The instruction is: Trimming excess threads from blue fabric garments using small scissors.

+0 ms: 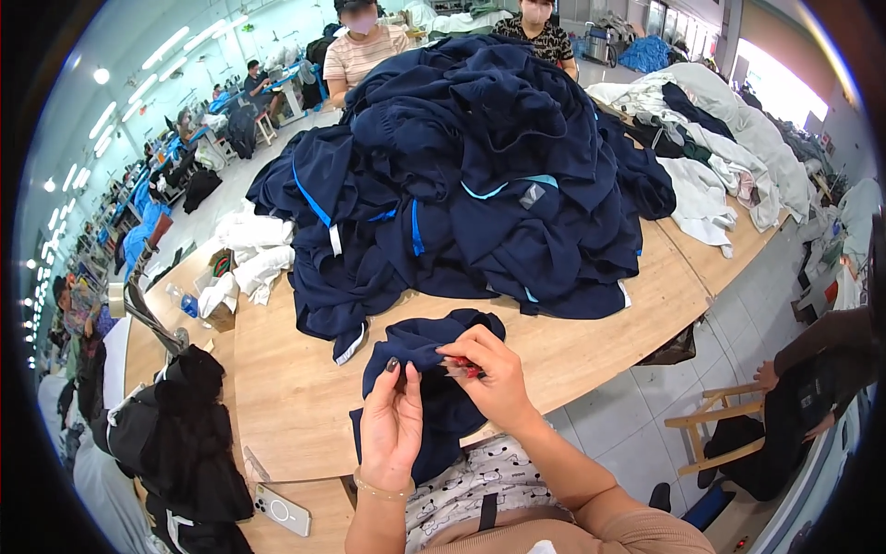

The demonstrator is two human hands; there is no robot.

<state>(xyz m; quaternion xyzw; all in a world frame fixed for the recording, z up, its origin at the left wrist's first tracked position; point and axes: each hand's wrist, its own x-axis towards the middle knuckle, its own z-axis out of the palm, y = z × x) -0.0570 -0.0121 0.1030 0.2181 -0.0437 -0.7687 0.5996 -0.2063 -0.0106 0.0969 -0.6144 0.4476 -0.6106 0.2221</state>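
No legible text or labels.

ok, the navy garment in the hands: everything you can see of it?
The navy garment looks like plain, soft, matte fabric, bunched and creased, so its cut can't be told. It lies at the near edge of the wooden table, its lower part by the person's lap. The left hand pinches its upper part; the right hand, with a small red tool, has its fingertips at the cloth.
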